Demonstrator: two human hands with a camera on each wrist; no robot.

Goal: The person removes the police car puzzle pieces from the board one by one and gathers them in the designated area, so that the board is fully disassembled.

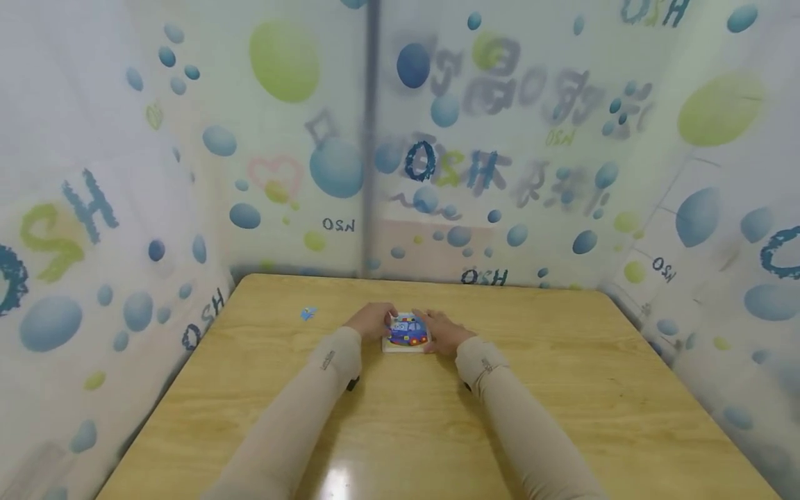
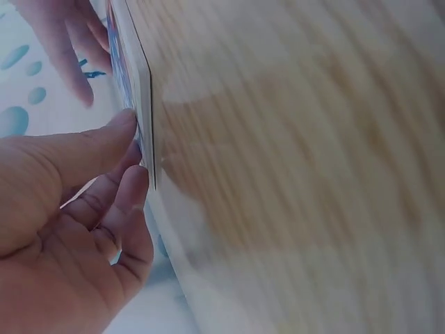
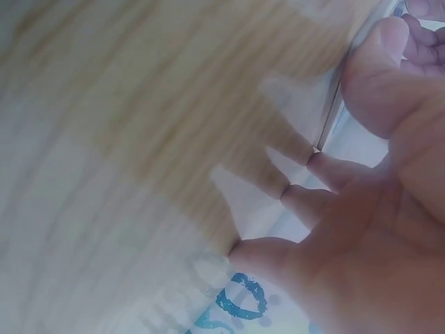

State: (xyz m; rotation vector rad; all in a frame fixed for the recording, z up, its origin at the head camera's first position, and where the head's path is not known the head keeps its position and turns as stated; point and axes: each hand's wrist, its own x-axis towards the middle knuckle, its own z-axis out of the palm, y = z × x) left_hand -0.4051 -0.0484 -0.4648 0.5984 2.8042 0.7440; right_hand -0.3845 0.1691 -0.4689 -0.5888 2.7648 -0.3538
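A small square picture puzzle board with a white border and a blue cartoon car lies flat on the table between both hands. My left hand is at its left side. In the left wrist view, the left thumb lies on the board's face, and curled fingers meet its edge. My right hand rests along the right side, thumb at the near corner. In the right wrist view, its spread, fairly straight fingers touch the tabletop beside the board. The left palm hides part of the grip from the head view.
A small blue piece lies on the wooden table, left of the hands. Patterned curtains with blue and green dots hang behind the far edge and along both sides.
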